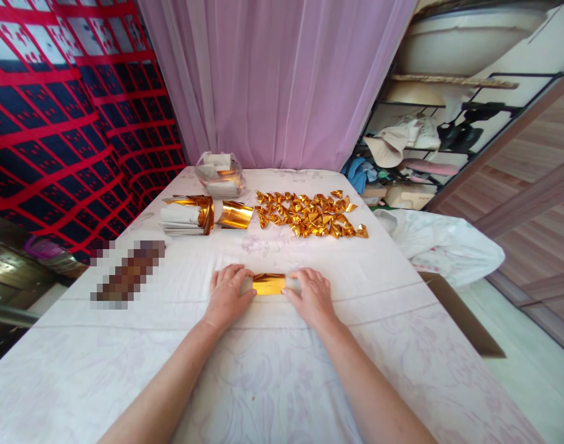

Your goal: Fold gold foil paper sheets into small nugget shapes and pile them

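Between my two hands is a strip of gold foil paper (269, 284), partly folded along its length, low over the table. My left hand (227, 296) pinches its left end, and the fingers are curled round the edge. At the right end my right hand (312, 293) grips it in the same way, thumb below and fingers above. Beyond them lie a few loose gold foil sheets (235, 215) and a thick stack of foil paper (187, 217) showing white backs. A spread of folded gold foil pieces (312, 214) covers the table's far right.
A clear plastic bag (219, 176) of more paper stands at the back of the cloth-covered table (263, 382). A blurred patch (129, 274) hides something on the left. White plastic bags (448, 246) and a shelf rack (429, 148) are on the right; a purple curtain (272, 80) hangs behind.
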A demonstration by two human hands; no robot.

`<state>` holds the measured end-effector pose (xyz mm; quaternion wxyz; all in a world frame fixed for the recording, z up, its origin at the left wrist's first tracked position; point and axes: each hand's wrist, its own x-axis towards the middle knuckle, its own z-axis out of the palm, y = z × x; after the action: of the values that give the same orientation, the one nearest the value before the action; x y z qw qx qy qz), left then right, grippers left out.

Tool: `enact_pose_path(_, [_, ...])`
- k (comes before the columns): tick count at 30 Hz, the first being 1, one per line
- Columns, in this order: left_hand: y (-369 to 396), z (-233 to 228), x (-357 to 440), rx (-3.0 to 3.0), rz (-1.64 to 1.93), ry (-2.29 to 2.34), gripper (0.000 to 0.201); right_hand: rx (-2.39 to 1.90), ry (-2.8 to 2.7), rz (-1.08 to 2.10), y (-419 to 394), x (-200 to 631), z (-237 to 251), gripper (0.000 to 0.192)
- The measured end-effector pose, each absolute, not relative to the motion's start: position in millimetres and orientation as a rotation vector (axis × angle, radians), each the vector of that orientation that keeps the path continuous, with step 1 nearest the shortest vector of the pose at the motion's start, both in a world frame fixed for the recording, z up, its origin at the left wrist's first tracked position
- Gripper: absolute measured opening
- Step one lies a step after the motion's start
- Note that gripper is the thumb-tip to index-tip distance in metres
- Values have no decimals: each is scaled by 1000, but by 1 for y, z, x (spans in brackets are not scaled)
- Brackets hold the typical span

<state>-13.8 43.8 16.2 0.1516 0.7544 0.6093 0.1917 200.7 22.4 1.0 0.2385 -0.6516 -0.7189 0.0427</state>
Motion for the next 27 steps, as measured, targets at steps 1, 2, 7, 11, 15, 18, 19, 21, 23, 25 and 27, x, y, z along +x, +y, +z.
enact_pose_path(1, [42,16,-14,2172,557,1746,27,-1775,-1975,133,23,200,1,23])
enact_pose_path(2, [41,16,-14,2178,569,1746,26,-1763,-1981,148,23,199,2,22])
enact_pose_path(7, [37,15,-14,2200,629,1734,24,-1711,-1986,183,24,198,1,20])
enact_pose_path(11, [37,14,-15,2215,620,1695,18,-1653,-2008,194,24,197,1,17])
enact_pose_path(15, [38,13,-16,2217,610,1673,14,-1650,-1983,182,24,197,1,20])
enact_pose_path(18, [38,11,-16,2225,609,1658,13,-1644,-1964,171,24,197,1,34])
enact_pose_path(19, [38,11,-16,2229,612,1649,13,-1629,-1979,177,23,197,2,35])
enact_pose_path(21, [38,10,-16,2235,616,1617,13,-1601,-2016,193,23,197,3,32])
enact_pose_path(23, [38,10,-16,2248,616,1573,13,-1590,-2025,193,22,197,4,30])
enact_pose_path(25, [37,10,-16,2268,623,1541,15,-1583,-2027,186,22,197,4,33])
enact_pose_path(27, [37,11,-15,2289,637,1532,18,-1578,-2034,179,22,197,2,35])
